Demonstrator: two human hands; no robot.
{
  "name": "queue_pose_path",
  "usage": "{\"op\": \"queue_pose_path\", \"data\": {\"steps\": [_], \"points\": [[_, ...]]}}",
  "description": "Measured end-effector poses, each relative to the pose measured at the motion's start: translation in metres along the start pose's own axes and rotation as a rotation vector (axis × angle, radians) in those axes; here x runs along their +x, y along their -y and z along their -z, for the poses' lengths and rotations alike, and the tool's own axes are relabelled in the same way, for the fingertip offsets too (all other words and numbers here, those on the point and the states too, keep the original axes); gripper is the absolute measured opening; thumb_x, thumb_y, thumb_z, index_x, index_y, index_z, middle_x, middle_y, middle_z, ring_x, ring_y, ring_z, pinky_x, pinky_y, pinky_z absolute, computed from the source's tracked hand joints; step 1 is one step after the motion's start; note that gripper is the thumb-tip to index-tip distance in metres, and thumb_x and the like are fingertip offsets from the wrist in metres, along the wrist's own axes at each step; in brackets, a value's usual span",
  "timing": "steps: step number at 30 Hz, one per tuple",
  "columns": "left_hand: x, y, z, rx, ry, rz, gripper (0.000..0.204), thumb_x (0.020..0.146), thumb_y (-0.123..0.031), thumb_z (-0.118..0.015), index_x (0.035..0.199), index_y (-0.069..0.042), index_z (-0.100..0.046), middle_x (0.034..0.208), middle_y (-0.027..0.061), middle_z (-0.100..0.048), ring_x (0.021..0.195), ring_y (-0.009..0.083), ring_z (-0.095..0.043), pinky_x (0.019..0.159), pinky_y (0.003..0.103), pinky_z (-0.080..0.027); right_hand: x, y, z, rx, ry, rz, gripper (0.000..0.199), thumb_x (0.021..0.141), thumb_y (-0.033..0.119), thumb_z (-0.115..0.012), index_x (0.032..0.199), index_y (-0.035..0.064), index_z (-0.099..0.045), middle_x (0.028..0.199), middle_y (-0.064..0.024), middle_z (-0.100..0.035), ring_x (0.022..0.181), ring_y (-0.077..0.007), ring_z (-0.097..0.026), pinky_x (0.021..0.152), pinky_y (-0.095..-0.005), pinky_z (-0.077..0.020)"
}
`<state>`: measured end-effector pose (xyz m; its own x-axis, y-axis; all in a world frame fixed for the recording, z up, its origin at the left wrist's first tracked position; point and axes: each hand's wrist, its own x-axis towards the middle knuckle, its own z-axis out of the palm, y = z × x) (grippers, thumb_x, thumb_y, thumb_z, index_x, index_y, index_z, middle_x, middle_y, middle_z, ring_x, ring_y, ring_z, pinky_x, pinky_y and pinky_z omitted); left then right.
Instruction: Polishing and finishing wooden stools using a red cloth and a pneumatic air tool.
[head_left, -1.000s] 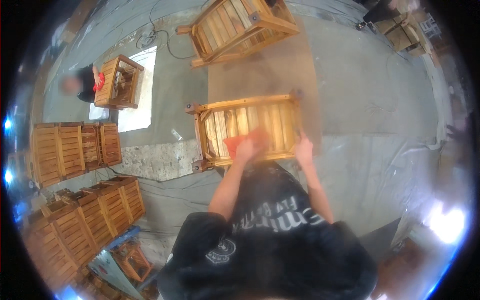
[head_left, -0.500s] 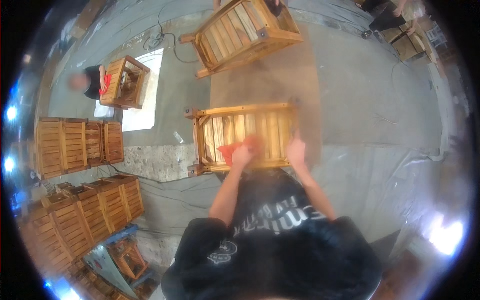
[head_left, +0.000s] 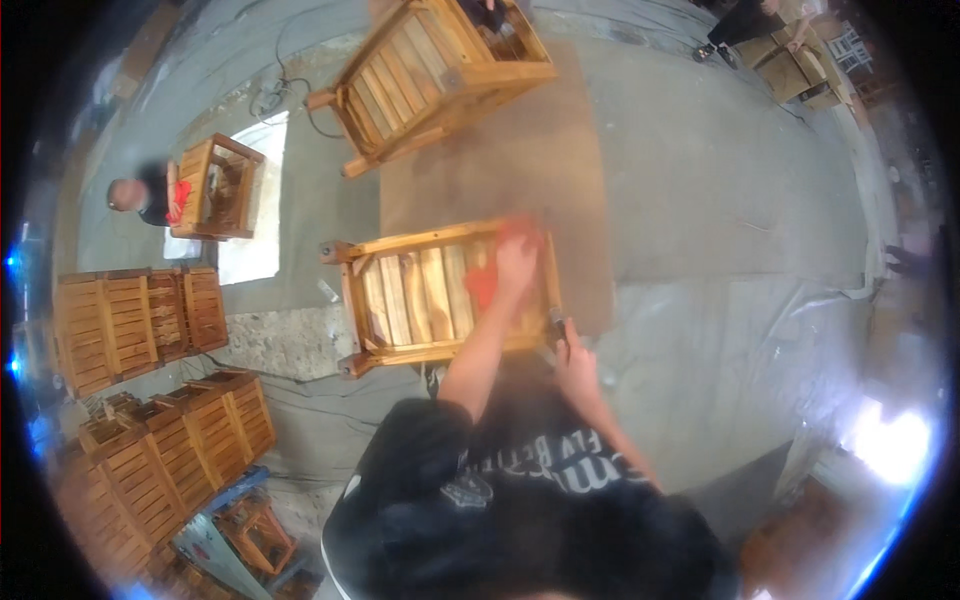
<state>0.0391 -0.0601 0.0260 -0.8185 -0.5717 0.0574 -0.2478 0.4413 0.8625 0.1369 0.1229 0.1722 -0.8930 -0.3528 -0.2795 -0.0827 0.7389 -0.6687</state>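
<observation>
In front of me lies a slatted wooden furniture piece (head_left: 430, 300), with its frame, slats and stubby feet showing. My left hand (head_left: 515, 265) is closed on a red cloth (head_left: 482, 285) and presses it against the slats near the right end; both are blurred. At the near right corner, my right hand (head_left: 577, 368) grips a slim dark-handled tool (head_left: 566, 332). The tool's tip points at the frame, but I cannot make out its kind or whether it touches.
A larger slatted piece (head_left: 430, 85) stands beyond, on a brown sheet (head_left: 575, 200). Several wooden units (head_left: 150, 320) stand at the left. Another person (head_left: 155, 195) holds a red cloth against a small wooden piece (head_left: 215, 190). Cardboard boxes (head_left: 790, 75) sit at the far right.
My left hand and the red cloth have moved right and away from me across the slats. My right hand has come down toward the near corner, and its tool now shows. The view has shifted.
</observation>
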Motion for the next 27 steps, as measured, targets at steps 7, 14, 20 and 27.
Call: {"op": "queue_pose_path", "data": {"steps": [7,14,20,27], "points": [[-0.006,-0.001,-0.031,0.116,0.0,0.106,0.016,0.081,-0.012,-0.064,0.091,0.0,-0.064,0.086,0.0216,-0.062,0.083,0.0415,-0.061,0.073,0.048,-0.049,-0.033,0.008,0.048,0.259,0.118,-0.283,0.046,0.095,0.009,-0.048,0.139,0.0023,-0.042,0.059,-0.0203,-0.057,0.045,-0.0251,-0.061,0.05,-0.0382,-0.0503],[-0.056,0.023,-0.036,-0.07,0.108,0.267,0.03,0.085,-0.014,-0.063,0.114,-0.007,-0.066,0.093,0.0221,-0.067,0.089,0.0371,-0.065,0.078,0.041,-0.052,-0.039,0.005,0.06,0.356,0.145,-0.324,0.045,0.096,0.007,-0.046,0.14,0.002,-0.041,0.056,-0.0108,-0.05,0.043,-0.0154,-0.056,0.044,-0.0343,-0.0515],[-0.051,0.017,-0.024,-0.091,0.235,0.333,0.026,0.085,-0.015,-0.064,0.109,-0.006,-0.067,0.094,0.0214,-0.067,0.092,0.036,-0.065,0.078,0.04,-0.051,-0.055,0.006,0.056,0.41,0.084,-0.329,0.044,0.096,0.007,-0.046,0.139,0.0014,-0.042,0.057,-0.0093,-0.049,0.043,-0.0132,-0.053,0.044,-0.0336,-0.0507],[-0.075,0.019,0.011,-0.06,0.385,0.142,0.029,0.085,-0.023,-0.065,0.106,-0.003,-0.067,0.094,0.0216,-0.068,0.092,0.0352,-0.066,0.08,0.04,-0.051,-0.075,0.006,0.047,0.302,0.107,-0.272,0.042,0.094,0.006,-0.048,0.137,0.0025,-0.047,0.054,-0.0127,-0.049,0.043,-0.0138,-0.053,0.045,-0.0347,-0.045]]}}
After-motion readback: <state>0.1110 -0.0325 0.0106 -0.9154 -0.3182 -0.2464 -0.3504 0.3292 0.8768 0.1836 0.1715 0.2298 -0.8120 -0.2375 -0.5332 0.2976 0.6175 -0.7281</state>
